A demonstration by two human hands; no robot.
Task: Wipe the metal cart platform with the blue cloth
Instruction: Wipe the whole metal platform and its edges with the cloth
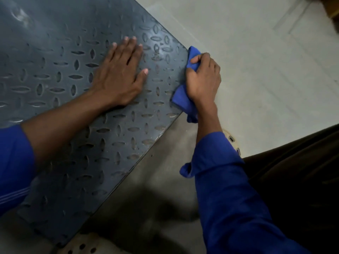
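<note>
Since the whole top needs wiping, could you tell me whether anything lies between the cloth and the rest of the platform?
Only the left hand, resting flat on the platform just inward of the blue cloth, which the right hand grips at the platform's edge. Nothing else visible lies on it.

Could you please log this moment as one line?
left hand: flat on platform | right hand: grips blue cloth at platform edge

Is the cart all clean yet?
Not yet. The right hand grips the blue cloth against the edge of the platform, while the left hand presses flat on top. Pale smears at the far end look unwiped. The patch near the hands looks clean, though that's hard to judge.
</note>
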